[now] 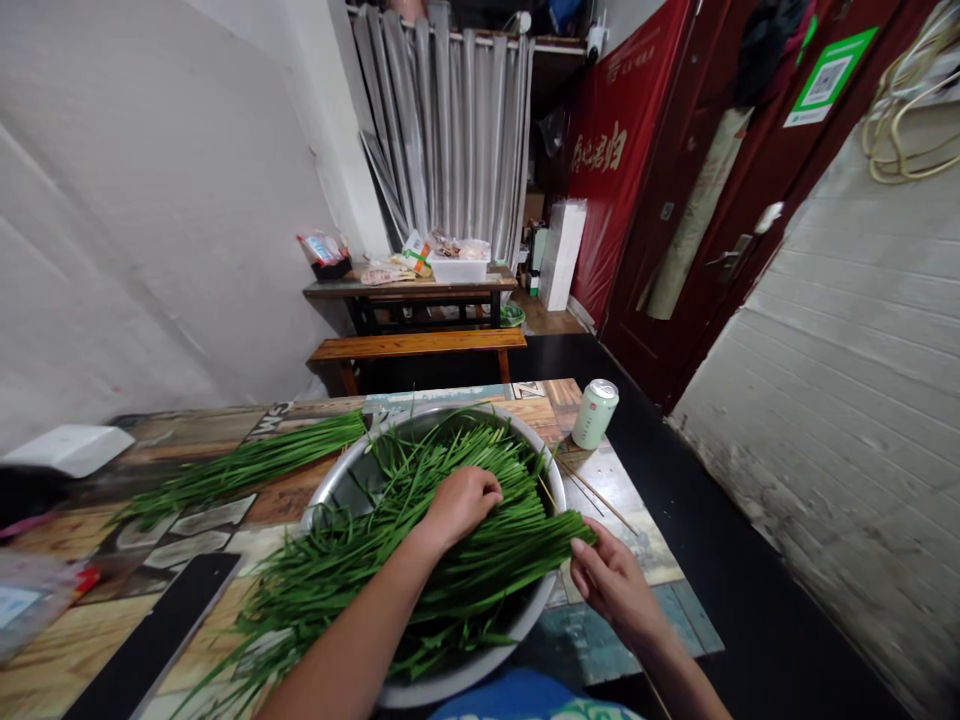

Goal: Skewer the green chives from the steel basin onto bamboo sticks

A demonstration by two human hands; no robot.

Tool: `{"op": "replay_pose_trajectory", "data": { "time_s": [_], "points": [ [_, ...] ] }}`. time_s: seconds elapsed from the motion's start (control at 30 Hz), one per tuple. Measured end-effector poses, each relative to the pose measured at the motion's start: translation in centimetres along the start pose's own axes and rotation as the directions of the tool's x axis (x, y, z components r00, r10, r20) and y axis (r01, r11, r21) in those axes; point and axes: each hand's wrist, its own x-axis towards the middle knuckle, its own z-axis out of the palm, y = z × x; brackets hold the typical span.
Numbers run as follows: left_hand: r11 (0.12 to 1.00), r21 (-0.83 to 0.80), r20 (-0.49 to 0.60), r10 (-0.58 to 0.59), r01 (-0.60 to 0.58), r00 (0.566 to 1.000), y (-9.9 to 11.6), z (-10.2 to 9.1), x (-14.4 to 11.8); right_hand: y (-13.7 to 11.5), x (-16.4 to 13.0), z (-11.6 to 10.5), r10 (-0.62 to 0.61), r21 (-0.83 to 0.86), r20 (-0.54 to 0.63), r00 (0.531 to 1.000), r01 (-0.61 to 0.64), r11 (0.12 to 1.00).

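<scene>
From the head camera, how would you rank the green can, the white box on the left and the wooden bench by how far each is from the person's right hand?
1. Green can: on the table's far right corner, just beyond the right hand.
2. Wooden bench: behind the table, toward the middle of the room.
3. White box: far left table edge, across the chive-filled metal basin.

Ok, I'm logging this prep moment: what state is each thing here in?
left hand: fingers curled, pressing on the chives
right hand: pinching the chive ends
chives: heaped across the basin
metal basin: full, on the table
second chive bundle: flat on the table
can: upright
</scene>
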Motion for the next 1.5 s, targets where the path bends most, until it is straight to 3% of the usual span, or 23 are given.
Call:
{"op": "replay_pose_trajectory", "data": {
  "time_s": [0.27, 0.47, 0.67, 0.87, 1.07, 1.2, 1.27, 1.33, 1.43, 1.5],
  "points": [
    [0.950, -0.313, -0.121, -0.061, 0.020, 0.991, 1.0, 0.6, 0.2, 0.4, 0.4, -0.2, 0.004, -0.020, 0.020, 1.000, -0.003, 1.000],
    [0.888, -0.459, -0.109, -0.083, 0.024, 0.991, 1.6, 1.8, 0.5, 0.5, 0.7, -0.4, 0.007, -0.012, 0.035, 0.999, -0.007, 1.000],
    [0.863, -0.503, -0.139, -0.125, 0.039, 0.982, 2.1, 2.1, 0.7, 0.2, 0.7, -0.5, 0.004, -0.024, 0.056, 0.998, -0.003, 1.000],
    [0.885, -0.466, -0.151, -0.079, -0.001, 0.985, 2.3, 1.8, 0.7, 0.4, 0.9, -0.6, 0.001, -0.032, 0.044, 0.999, 0.000, 0.999],
    [0.864, -0.502, -0.088, -0.017, -0.029, 0.996, 1.9, 2.3, 0.8, 0.6, 0.9, -0.9, 0.003, -0.035, 0.048, 0.999, -0.001, 0.999],
    [0.839, -0.543, -0.105, -0.037, -0.026, 0.994, 2.3, 1.8, 0.6, 0.7, 0.9, -0.9, 0.002, -0.050, 0.049, 0.999, 0.000, 0.999],
    [0.786, -0.618, -0.105, -0.091, 0.007, 0.990, 2.8, 0.9, 0.5, 0.5, 0.8, -0.7, 0.004, -0.054, 0.054, 0.999, -0.001, 0.999],
    [0.670, -0.742, -0.107, -0.151, 0.023, 0.983, 3.3, -0.5, 0.2, 0.3, 0.7, -0.5, 0.011, -0.053, 0.054, 0.998, -0.008, 0.999],
    [0.474, -0.879, -0.170, -0.207, -0.053, 0.963, 3.9, -2.7, -0.4, 0.0, 0.5, -0.3, 0.017, -0.042, 0.044, 0.999, -0.015, 0.999],
    [0.426, -0.898, -0.220, -0.224, -0.108, 0.949, 4.1, -3.8, -0.8, 0.0, 0.4, -0.4, 0.018, -0.044, 0.038, 0.999, -0.016, 0.999]
  ]
}}
